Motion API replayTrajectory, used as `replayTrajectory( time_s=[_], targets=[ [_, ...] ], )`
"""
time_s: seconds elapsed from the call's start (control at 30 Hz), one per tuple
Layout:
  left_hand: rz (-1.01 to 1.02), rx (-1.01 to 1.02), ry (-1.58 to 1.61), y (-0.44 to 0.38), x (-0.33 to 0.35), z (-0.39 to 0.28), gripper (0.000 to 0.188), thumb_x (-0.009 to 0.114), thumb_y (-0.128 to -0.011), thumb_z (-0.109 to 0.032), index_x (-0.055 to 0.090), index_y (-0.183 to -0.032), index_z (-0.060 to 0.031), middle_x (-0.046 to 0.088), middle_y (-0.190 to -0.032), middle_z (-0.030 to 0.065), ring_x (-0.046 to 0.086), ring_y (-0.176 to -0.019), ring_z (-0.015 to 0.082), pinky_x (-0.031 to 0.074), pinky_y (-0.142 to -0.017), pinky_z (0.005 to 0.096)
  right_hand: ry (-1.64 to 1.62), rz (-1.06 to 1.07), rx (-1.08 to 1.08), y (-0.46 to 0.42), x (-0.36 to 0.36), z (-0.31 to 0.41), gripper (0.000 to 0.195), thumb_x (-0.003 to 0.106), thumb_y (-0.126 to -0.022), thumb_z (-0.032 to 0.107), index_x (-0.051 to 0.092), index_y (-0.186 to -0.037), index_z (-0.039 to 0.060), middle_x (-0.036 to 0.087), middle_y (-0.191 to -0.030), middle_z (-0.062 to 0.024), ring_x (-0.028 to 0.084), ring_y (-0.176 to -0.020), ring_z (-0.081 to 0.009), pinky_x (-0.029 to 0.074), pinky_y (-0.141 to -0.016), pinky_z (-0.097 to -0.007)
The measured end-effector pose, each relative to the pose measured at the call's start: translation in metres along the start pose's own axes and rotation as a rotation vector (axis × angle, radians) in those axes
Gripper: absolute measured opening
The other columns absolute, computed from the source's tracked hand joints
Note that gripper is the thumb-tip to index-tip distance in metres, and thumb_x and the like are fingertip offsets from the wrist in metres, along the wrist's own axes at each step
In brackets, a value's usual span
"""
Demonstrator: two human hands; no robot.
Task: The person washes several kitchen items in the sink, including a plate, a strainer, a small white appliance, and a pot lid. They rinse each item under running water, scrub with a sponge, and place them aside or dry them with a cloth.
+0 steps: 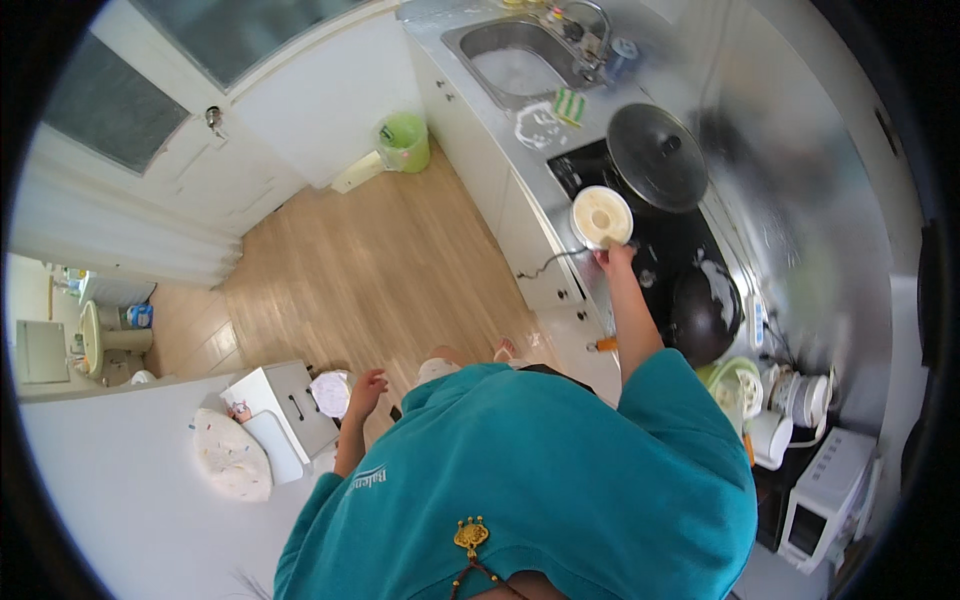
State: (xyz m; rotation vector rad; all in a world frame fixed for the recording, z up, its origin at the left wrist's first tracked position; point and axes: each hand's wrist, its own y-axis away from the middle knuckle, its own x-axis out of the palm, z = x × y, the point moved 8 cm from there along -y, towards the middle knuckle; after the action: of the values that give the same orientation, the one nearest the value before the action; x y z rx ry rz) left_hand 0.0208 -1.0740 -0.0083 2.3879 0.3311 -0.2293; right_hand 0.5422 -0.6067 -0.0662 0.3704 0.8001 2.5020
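Observation:
My right hand (616, 257) grips the near edge or handle of a round white appliance (601, 217). Its cream-coloured face has a paler round patch in the middle. A dark cord (551, 262) runs beside it over the counter's front edge. Just behind stands a pan with a dark glass lid (649, 154), on the black cooktop (656, 247). A dark wok (703, 315) with wet streaks sits to the right of my forearm. My left hand (367, 391) hangs at my side, fingers loosely apart, holding nothing, near a white-covered stool (331, 393).
A steel sink (517, 64) with suds, a green-striped cloth (569, 106) and a foam patch (540, 125) lie further along the counter. An orange handle (601, 344) juts past the counter's edge. A microwave (829, 495) is at right; a green bin (405, 142) stands on the floor.

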Motion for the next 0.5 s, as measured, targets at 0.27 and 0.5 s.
replayTrajectory(
  time_s=[0.27, 0.5],
  targets=[
    [-0.170, 0.114, 0.192, -0.116, -0.072, -0.113, 0.026, 0.054, -0.088, -0.011, 0.062, -0.111, -0.0023, 0.066, -0.099, 0.0084, 0.063, -0.089, 0.0150, 0.049, -0.078, 0.0281, 0.231, 0.318, 0.120, 0.070, 0.149, -0.043, 0.022, 0.051, -0.082, 0.002, 0.053, -0.105, 0.0000, 0.061, -0.087, -0.0137, 0.062, -0.070, -0.0239, 0.056, -0.062, -0.0354],
    [0.301, 0.474, -0.013, -0.323, -0.007, -0.424, 0.042, 0.056, -0.093, -0.027, 0.052, -0.127, -0.0030, 0.057, -0.123, 0.0096, 0.056, -0.108, 0.0178, 0.042, -0.095, 0.0295, 0.142, 0.441, 0.113, 0.097, 0.354, 0.013, 0.021, 0.050, -0.084, 0.007, 0.051, -0.101, -0.0035, 0.060, -0.082, -0.0119, 0.062, -0.068, -0.0202, 0.056, -0.068, -0.0354]
  ],
)
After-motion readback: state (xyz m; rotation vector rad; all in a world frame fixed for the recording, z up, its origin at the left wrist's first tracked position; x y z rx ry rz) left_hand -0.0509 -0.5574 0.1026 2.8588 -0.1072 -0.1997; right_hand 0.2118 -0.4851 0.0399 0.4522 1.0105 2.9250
